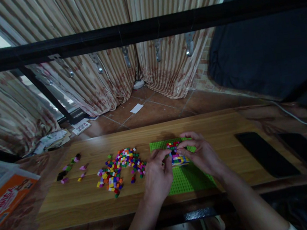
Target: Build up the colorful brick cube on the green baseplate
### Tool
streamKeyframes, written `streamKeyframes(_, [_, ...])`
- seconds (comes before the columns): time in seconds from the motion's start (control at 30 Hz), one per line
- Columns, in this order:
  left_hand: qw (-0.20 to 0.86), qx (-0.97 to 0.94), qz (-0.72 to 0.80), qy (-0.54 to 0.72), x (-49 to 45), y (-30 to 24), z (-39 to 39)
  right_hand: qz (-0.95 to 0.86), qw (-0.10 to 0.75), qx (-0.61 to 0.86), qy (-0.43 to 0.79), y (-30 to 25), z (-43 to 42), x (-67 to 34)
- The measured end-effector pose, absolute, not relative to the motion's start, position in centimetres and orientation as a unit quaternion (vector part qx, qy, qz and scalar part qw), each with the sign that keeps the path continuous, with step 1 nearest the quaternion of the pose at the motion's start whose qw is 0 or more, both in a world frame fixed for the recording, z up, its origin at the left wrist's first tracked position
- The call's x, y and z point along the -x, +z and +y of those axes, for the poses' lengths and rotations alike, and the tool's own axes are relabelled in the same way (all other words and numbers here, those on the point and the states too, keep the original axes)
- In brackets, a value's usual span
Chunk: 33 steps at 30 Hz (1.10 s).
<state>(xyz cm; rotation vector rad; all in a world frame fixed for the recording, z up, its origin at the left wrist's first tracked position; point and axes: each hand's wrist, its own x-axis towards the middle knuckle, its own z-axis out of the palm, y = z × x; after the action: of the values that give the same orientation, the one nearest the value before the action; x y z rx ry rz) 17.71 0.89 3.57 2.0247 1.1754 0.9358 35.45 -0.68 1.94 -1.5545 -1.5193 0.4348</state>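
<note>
Multicoloured build of small plastic bricks (178, 160) sits on the far half of a bright green studded plastic baseplate (189, 182), whose near half is bare, on a light-brown wood-grain desk (84, 211). The left hand (157, 171) comes in from the left and the right hand (203, 156) from the right, their fingers bent narrowly and meeting over the build. A dark brick (172, 152) shows between the fingertips; I cannot tell whether either hand grips it. The step in hand looks like setting or adjusting a brick; the next move probably calls for lining it up with the studs and pressing evenly while the build is steadied.

Left of the baseplate spreads a loose pile of mixed-colour cube bricks (126, 158), with a sparser pink, green and black group (62, 175) farther left. A flat black rectangular slab (266, 153) lies on the right. Beyond the desk are a brown tiled floor (115, 122) and striped beige curtains (96, 20).
</note>
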Motion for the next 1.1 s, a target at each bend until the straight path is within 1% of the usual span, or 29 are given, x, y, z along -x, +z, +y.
streamKeyframes(0.23, [0.262, -0.798, 0.431, 0.330, -18.3, 3.0, 0.5, -0.553, 0.481, 0.643, 0.223, 1.9, -0.2, -35.2])
streamKeyframes(0.37, [0.236, -0.807, 0.438, 0.319, -18.4, 2.8, 0.2, -0.513, 0.520, 0.627, 0.270, 1.8, 0.2, -35.0])
streamKeyframes(0.5, [0.222, -0.816, 0.437, 0.306, -18.5, 2.6, 0.0, -0.427, 0.558, 0.620, 0.349, 1.7, 0.5, -34.6])
streamKeyframes(0.63, [0.217, -0.821, 0.435, 0.299, -18.4, 2.5, 0.0, -0.368, 0.562, 0.612, 0.417, 1.8, 0.5, -34.3])
streamKeyframes(1.1, [0.232, -0.814, 0.434, 0.307, -18.5, 2.5, -0.2, -0.359, 0.571, 0.594, 0.439, 1.9, 0.3, -34.1])
